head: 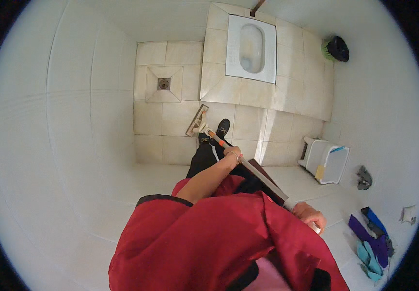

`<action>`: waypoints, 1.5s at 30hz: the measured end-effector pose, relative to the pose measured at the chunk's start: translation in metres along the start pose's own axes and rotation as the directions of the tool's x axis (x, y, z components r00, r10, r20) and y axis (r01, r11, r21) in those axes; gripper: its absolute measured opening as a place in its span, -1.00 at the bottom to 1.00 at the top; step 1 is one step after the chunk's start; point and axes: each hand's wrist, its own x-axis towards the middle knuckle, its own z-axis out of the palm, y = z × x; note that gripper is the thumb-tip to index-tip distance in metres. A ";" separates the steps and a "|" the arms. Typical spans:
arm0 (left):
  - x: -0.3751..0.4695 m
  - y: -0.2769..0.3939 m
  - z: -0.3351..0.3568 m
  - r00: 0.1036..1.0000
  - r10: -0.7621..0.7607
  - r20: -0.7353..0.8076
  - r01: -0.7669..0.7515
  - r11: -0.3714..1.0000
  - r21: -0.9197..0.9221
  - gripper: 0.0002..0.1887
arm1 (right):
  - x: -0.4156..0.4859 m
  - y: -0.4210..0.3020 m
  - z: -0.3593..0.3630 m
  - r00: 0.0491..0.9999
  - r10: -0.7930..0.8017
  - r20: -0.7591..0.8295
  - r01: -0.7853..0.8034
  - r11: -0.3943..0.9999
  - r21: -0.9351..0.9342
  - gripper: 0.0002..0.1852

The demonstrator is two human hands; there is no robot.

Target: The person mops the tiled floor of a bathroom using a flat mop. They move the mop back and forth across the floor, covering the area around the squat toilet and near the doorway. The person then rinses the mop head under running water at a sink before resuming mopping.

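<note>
Both my hands grip the pole (264, 174) of a long-handled floor mop. My left hand (233, 154), with a thin band at its wrist, wraps around the lower part of the pole. At the upper end, beside my red garment, my right hand (309, 216) is closed around the pole's white grip. The narrow mop head (197, 120) rests at a slant on the beige tiled floor (180, 149), just left of my black shoes (223, 127). I cannot tell whether its underside is sponge or bristle.
A squat toilet (234, 47) is set into a raised tiled step (256, 92). Left of it lies a floor drain (164, 84). A toilet brush or bin, unclear which, (338, 49) stands by the right wall. Nearer are a white plastic basket (318, 156) and hanging cloths (371, 240).
</note>
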 end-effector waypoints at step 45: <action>0.147 -0.037 0.325 0.744 0.593 0.308 -0.589 0.363 0.722 -0.77 | 0.050 -0.071 -0.290 0.883 0.170 0.438 -0.120 0.983 -0.140 -0.87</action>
